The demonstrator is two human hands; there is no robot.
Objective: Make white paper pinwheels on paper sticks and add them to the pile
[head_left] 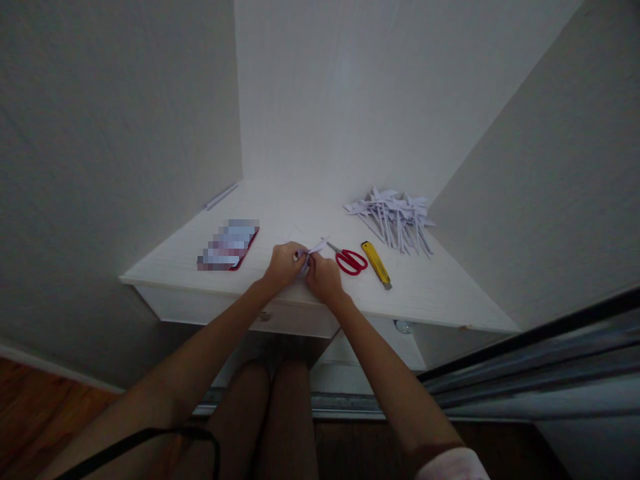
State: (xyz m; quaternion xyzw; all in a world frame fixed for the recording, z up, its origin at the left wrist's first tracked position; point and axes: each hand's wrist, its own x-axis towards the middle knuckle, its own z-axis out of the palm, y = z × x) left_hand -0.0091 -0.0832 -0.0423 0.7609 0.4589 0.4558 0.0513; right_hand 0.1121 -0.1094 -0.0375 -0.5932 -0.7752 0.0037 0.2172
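Observation:
A small folded strip of white paper (pixel 319 247) is pinched between both of my hands over the front part of the white tabletop (pixel 295 217). My left hand (pixel 284 265) grips it from the left, fingers closed. From the right, my right hand (pixel 325 275) closes on the same paper, the two hands nearly touching. Parts of the paper are hidden behind my fingers. Just right of my right hand lie scissors with red handles (pixel 351 261). Beside them rests a yellow utility knife (pixel 377 265).
Several paper pieces with thin rolled stems (pixel 397 217) are heaped at the back right. Left of my hands lies a red-edged flat object, blurred out (pixel 230 245). Thin white paper rolls (pixel 221 197) lie along the left wall. A drawer (pixel 235 313) is below the front edge.

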